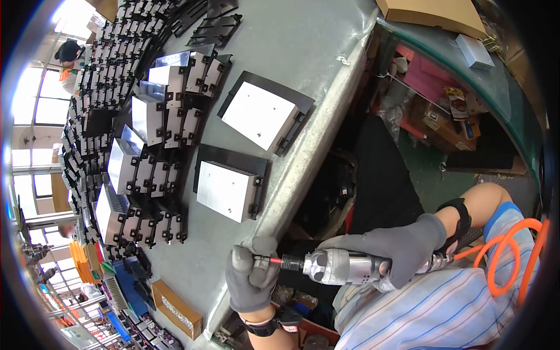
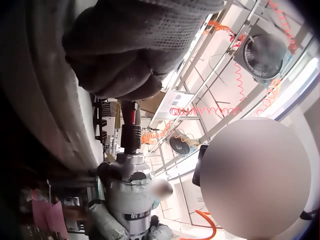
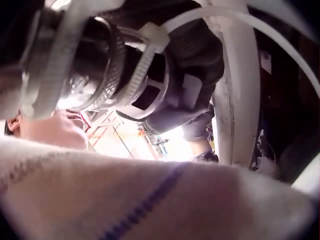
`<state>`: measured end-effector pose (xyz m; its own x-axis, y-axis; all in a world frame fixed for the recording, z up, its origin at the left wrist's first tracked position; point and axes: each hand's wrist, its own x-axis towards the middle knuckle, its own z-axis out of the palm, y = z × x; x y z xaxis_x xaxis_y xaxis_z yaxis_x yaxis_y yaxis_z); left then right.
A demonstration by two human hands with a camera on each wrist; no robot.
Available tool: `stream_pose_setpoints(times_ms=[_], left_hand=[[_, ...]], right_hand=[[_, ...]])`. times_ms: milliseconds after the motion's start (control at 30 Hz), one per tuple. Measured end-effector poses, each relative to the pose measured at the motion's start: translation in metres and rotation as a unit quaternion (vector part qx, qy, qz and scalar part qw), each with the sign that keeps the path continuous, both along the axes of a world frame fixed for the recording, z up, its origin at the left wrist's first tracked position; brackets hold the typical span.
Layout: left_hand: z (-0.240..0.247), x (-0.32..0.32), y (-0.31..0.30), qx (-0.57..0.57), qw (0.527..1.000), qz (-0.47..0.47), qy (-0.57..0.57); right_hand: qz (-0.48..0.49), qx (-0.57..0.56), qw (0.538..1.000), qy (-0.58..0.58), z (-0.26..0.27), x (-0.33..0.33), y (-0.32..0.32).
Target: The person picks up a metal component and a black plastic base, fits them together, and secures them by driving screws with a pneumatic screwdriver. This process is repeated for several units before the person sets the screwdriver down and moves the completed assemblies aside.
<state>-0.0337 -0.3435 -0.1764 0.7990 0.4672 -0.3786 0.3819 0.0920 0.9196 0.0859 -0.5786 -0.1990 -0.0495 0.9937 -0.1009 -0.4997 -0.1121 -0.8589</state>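
My gloved right hand (image 1: 402, 248) grips the silver body of an air screwdriver (image 1: 344, 267), held level above my lap. An orange coiled air hose (image 1: 496, 251) runs from its rear end. From its black nose (image 1: 291, 262) a bit with a red sleeve (image 1: 273, 260) points to my gloved left hand (image 1: 252, 280). The left fingers curl round the bit's end, hiding the tip; the left wrist view shows the same curled fingers (image 2: 120, 75) over the red part. In the right wrist view, zip ties (image 3: 155, 37) and part of the dark glove (image 3: 195, 65) show up close.
Two finned silver heatsink units (image 1: 259, 116) (image 1: 226, 189) lie on black plates near the bench (image 1: 268, 46) edge. Rows of similar units (image 1: 157, 111) stand farther in. A small cardboard box (image 1: 177, 309) sits at the bench's near end. Under it, a shelf holds cartons (image 1: 446, 131).
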Motion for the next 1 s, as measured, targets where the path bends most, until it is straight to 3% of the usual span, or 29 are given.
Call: stream_pose_setpoints(times_ms=[67,167,500,567,600,633,667,700,733,767,833,867,900,1000], left_hand=[[0.005,0.006,-0.009,-0.213,0.973,0.07,-0.057],[0.003,0.008,-0.012,-0.294,0.948,0.063,-0.107],[0.004,0.013,-0.013,-0.26,0.958,0.029,-0.117],[0.002,0.01,-0.013,-0.133,0.986,0.069,-0.067],[-0.003,0.005,-0.009,-0.133,0.986,0.069,-0.067],[-0.011,-0.001,0.0,0.112,0.991,-0.006,-0.069],[-0.014,-0.006,0.007,0.35,0.931,-0.08,-0.068],[-0.012,-0.008,0.008,0.35,0.931,-0.08,-0.068],[-0.008,-0.01,0.009,0.14,0.988,-0.005,-0.062],[-0.006,-0.011,0.01,-0.078,0.993,0.07,-0.053],[-0.009,-0.013,0.013,-0.08,0.992,0.077,-0.05],[-0.008,-0.009,0.012,-0.084,0.992,0.085,-0.047],[-0.007,-0.007,0.008,-0.085,0.992,0.083,-0.047],[-0.004,0.001,0.0,-0.081,0.992,0.076,-0.061]], right_hand=[[-0.005,0.0,1.0,-0.022,0.004,0.002,0.0],[-0.005,-0.016,0.998,-0.067,0.011,0.004,-0.001],[-0.034,-0.002,0.992,-0.124,0.008,0.002,-0.001],[-0.019,-0.005,0.994,-0.111,0.008,0.005,0.0],[-0.003,-0.006,0.995,-0.099,0.007,0.007,0.001],[-0.003,-0.006,0.995,-0.099,0.006,0.009,0.002],[0.048,-0.018,0.998,0.035,0.003,0.012,0.004],[0.098,-0.03,0.981,0.167,0.002,0.014,0.004],[0.098,-0.03,0.981,0.167,0.002,0.013,0.003],[0.094,-0.035,0.969,0.225,0.002,0.012,0.002],[0.089,-0.039,0.955,0.282,0.008,0.011,0.001],[0.063,-0.066,0.992,0.091,0.019,0.011,0.001],[0.035,-0.092,0.99,-0.102,0.028,0.011,0.001],[0.104,-0.166,0.967,-0.16,0.04,0.018,0.003]])
